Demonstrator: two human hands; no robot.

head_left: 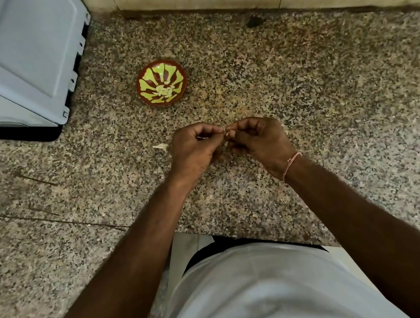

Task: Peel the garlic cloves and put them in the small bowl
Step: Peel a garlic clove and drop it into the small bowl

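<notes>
Speckled stone makes up the counter (301, 85), and the small bowl (162, 83) sits at 12 o'clock from the hands with a few pale peeled bits inside. Both the left hand (194, 151) and the right hand (258, 140) pinch one garlic clove (226, 136) between them, with a loose clove (161, 146) lying at 9 o'clock. It looks tiny, light and slippery, so gripping its ends with fingertips seems best.
</notes>
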